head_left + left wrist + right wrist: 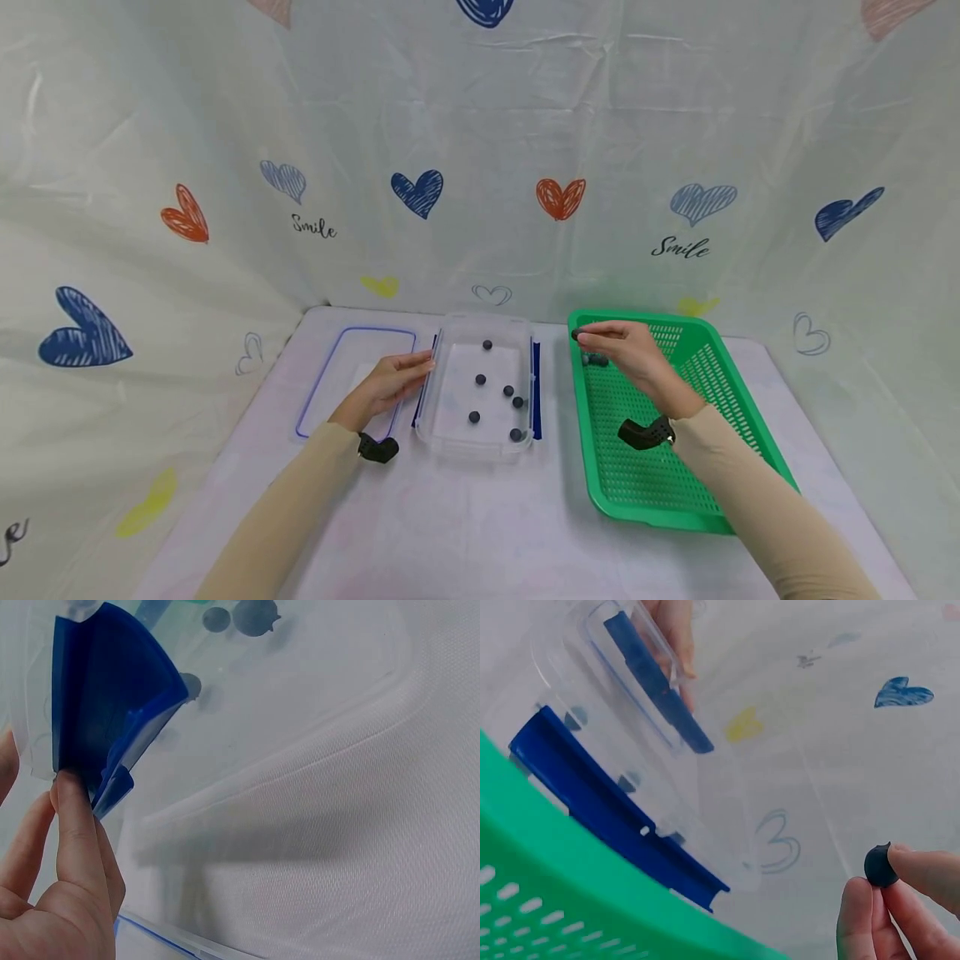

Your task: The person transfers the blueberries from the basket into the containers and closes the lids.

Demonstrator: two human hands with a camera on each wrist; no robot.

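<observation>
Dark blue and round, a blueberry (880,865) sits pinched at the fingertips of the right hand (630,354), above the far left corner of the green basket (697,500). Left of the basket stands a clear container (450,433) holding several berries; the left hand (386,385), fingers straight, presses its blue latch (105,720).

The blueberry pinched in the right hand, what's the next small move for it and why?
Probably carry it leftward over the clear container and let go. The right hand pinches the blueberry above the green basket's near-left rim, six berries already lie in the container, and the left hand steadies its left side by the blue latch. Two more berries remain in the basket.
</observation>
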